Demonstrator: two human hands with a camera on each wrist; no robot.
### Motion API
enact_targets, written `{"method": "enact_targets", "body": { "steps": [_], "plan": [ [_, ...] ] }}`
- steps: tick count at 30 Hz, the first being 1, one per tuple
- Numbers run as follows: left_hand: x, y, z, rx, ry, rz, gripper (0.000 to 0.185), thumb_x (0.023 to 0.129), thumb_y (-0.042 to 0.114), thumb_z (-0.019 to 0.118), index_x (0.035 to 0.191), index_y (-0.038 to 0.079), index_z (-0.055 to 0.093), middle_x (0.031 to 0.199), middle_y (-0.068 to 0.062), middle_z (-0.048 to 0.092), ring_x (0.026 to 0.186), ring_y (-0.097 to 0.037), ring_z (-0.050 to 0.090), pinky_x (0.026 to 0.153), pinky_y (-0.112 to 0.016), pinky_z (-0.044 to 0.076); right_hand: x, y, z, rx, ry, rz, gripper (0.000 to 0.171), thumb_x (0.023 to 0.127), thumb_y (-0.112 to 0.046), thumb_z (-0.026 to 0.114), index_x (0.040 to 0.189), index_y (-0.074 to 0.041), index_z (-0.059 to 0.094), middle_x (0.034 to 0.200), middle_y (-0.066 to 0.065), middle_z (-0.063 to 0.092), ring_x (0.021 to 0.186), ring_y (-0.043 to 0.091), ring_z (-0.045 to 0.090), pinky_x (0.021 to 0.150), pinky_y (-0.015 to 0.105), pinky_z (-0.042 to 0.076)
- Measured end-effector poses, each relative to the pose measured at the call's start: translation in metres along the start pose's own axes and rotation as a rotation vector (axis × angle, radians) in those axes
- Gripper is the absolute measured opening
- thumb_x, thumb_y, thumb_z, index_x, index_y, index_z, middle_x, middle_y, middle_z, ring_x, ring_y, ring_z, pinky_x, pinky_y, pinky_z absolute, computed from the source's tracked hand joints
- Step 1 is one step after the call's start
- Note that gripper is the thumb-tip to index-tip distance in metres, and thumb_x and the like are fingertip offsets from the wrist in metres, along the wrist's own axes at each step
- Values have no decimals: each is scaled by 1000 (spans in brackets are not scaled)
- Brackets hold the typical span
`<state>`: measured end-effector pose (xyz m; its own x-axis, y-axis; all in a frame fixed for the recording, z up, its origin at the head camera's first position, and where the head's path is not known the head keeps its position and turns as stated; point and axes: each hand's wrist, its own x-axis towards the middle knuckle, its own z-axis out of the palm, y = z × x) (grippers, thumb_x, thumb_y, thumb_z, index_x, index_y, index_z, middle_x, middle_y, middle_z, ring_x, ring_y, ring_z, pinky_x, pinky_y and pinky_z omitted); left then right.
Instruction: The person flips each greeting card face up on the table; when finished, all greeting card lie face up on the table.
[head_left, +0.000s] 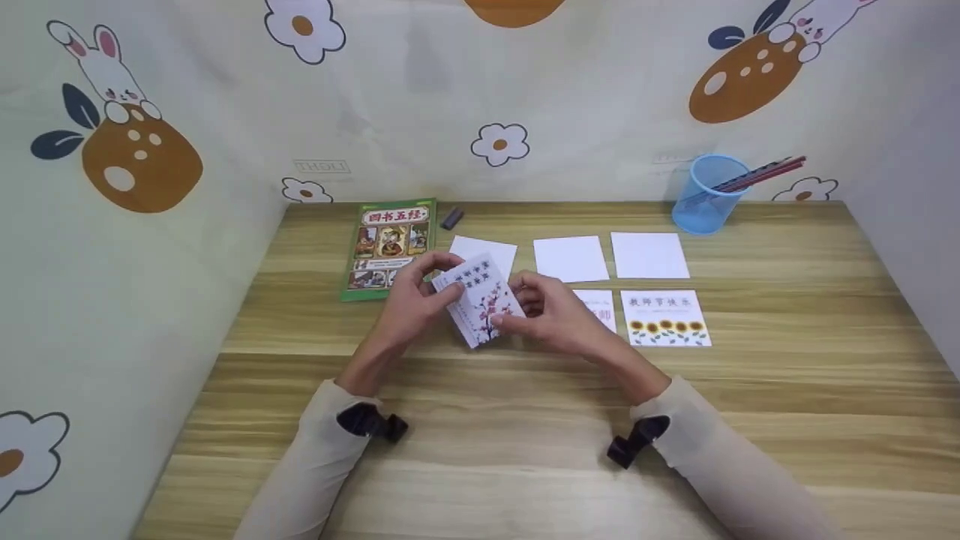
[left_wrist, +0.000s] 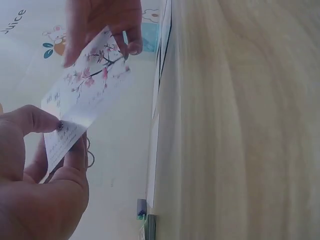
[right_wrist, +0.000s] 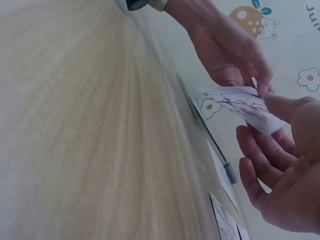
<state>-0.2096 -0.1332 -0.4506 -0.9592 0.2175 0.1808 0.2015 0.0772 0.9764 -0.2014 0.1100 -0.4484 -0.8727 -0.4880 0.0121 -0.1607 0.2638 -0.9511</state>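
A white card (head_left: 474,307) printed with pink plum blossoms and dark Chinese characters is held tilted above the table. My left hand (head_left: 415,300) pinches its upper left edge, thumb on the printed face and fingers behind. At the lower right corner my right hand (head_left: 559,311) grips the same card between thumb and fingers. In the left wrist view the blossom card (left_wrist: 92,82) spans both hands, and the right wrist view shows the card (right_wrist: 245,105) slightly bowed. Behind the hands lies a blank white card (head_left: 491,249), partly covered by the held one.
Two more blank cards (head_left: 571,259) lie to the right. In front of them are a sunflower card (head_left: 666,319) and a card with pink characters (head_left: 602,307), partly hidden by my right hand. A green book (head_left: 390,225), a dark eraser-like block (head_left: 452,218) and a blue pencil cup (head_left: 705,206) stand farther back.
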Motion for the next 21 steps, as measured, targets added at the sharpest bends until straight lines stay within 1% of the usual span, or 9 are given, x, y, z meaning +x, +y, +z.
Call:
{"method": "enact_targets", "body": {
  "steps": [3,7,9,10,12,15,16,18,21],
  "plan": [
    [1,-3,-1,47,-11,-36,36,84,0,71,119,8,63,114,-12,61,109,-25,60,91,-36,58,0,2,-1,-64,-20,-24,29,89,-15,75,113,-10,61,103,4,74,94,16,70,86,31,57],
    [-2,-7,-3,163,-137,-36,51,87,3,73,134,20,59,113,-11,64,104,-25,66,92,-38,58,-3,4,0,-231,-58,-50,25,93,-13,69,118,-12,65,97,0,70,87,15,67,77,32,57],
    [-4,-7,-3,270,-206,-23,54,88,5,73,136,25,60,116,-7,66,102,-23,67,90,-37,58,-4,5,1,-329,-61,-62,31,92,-16,72,122,-15,66,94,-1,69,84,14,65,75,33,56],
    [-5,-7,-3,340,-228,-18,53,88,6,73,135,28,62,117,-4,67,102,-21,67,90,-36,58,-5,5,2,-383,-50,-72,36,90,-18,74,125,-15,65,96,-2,69,87,15,65,79,34,55],
    [-6,-7,-4,485,-241,-13,49,88,7,73,130,30,66,117,0,68,101,-19,65,88,-35,57,-6,5,3,-480,-12,-100,45,87,-22,78,129,-17,63,106,-1,68,98,17,62,91,38,52],
    [-8,-5,-3,699,-209,-38,39,89,11,72,124,28,70,121,0,68,110,-20,61,96,-39,52,-7,6,2,-628,22,-136,51,83,-28,82,129,-22,63,123,0,63,116,20,54,105,45,41],
    [-9,-4,-2,756,-196,-48,38,89,12,72,124,25,70,122,-2,66,113,-23,59,99,-41,51,-8,6,2,-663,9,-143,49,82,-30,82,128,-23,65,128,-1,61,123,20,51,108,47,37],
    [-11,-2,0,855,-182,-63,37,90,13,72,126,22,68,131,-8,60,123,-28,54,107,-46,45,-9,7,3,-702,-44,-151,44,84,-33,80,124,-25,68,133,-2,60,129,20,48,109,49,35],
    [-13,1,3,943,-220,-65,42,92,21,70,134,20,62,151,-12,46,141,-33,41,118,-54,35,-10,8,4,-732,-104,-148,39,85,-38,78,122,-28,70,135,-3,60,133,19,46,108,51,34]
  ]
}}
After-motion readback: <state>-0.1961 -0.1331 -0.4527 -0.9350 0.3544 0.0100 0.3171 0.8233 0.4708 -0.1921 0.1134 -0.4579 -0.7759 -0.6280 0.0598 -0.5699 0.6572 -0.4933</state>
